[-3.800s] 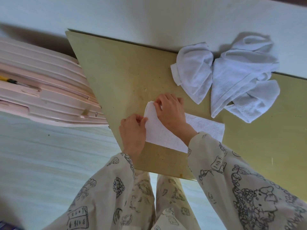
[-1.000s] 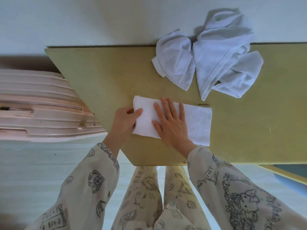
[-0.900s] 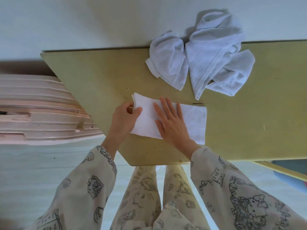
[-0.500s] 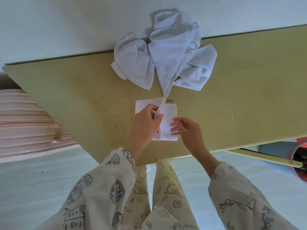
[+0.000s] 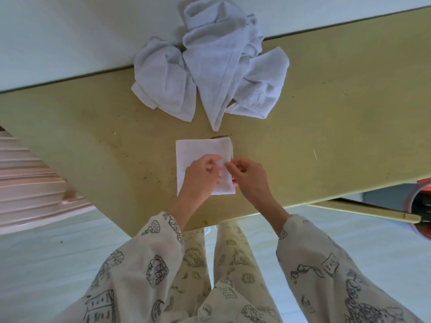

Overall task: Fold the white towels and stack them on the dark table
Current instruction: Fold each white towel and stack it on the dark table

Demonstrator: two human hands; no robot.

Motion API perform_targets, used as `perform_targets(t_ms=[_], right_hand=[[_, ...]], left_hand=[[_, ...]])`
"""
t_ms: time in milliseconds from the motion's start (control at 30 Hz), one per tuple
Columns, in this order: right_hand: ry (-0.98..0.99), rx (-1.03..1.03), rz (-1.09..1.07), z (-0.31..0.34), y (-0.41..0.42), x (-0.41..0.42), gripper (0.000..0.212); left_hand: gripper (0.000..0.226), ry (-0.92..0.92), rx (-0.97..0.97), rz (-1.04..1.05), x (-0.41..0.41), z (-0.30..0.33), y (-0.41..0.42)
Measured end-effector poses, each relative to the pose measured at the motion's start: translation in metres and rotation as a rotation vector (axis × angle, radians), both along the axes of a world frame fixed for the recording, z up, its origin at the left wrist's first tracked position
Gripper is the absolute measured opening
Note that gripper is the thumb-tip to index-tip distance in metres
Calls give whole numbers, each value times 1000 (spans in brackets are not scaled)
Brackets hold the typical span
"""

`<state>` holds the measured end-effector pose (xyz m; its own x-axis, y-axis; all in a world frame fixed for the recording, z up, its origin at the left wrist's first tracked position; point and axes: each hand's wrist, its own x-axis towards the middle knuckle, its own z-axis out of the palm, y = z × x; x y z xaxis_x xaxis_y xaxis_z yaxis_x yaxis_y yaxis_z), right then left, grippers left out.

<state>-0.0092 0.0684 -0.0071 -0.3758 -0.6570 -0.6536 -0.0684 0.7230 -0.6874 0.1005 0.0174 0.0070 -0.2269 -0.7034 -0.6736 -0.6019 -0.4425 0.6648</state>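
Towels are the job here, and they sit on a big table (image 5: pixel 326 117). Going from big to small: first the table, then the pile (image 5: pixel 210 66) of loose towels at the far edge, heaped up against the wall. Next comes the folded towel (image 5: pixel 198 150), a small neat square lying near the front edge, just in front of the pile and not touching it.

Both hands are on that square. The left hand (image 5: pixel 203 178) rests on its front part with fingers curled in, and the right hand (image 5: pixel 247 176) pinches the towel's right side. The two hands are close together, fingertips almost meeting (I cannot tell if the left one holds cloth or only presses on it).

To do this step well, I think the edges should be lined up so no layer sticks out. Then press flat with an open palm, from the middle out. Leave the square where more towels can stack on top.
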Motion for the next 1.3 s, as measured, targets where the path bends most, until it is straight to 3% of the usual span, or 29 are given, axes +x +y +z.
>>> perform_targets(t_ms=[133, 200, 500, 900, 1033, 1167, 1300], right_hand=[[10, 28, -7, 1, -1, -2, 6], [4, 40, 0, 2, -1, -4, 10], [42, 54, 69, 4, -5, -6, 11], [145, -1, 166, 1, -1, -4, 11], [73, 26, 157, 1, -2, -6, 3], [41, 91, 204, 7, 1, -9, 19], [157, 63, 277, 8, 7, -9, 28]], left_hand=[[25, -62, -111, 43, 19, 4, 0], [23, -70, -139, 54, 28, 4, -1], [20, 33, -104, 72, 51, -9, 4], [33, -212, -658, -537, 64, -23, 32], [30, -235, -733, -588, 57, -24, 37], [28, -230, -749, -572, 53, -23, 37], [34, -228, -763, -590, 55, -26, 38]])
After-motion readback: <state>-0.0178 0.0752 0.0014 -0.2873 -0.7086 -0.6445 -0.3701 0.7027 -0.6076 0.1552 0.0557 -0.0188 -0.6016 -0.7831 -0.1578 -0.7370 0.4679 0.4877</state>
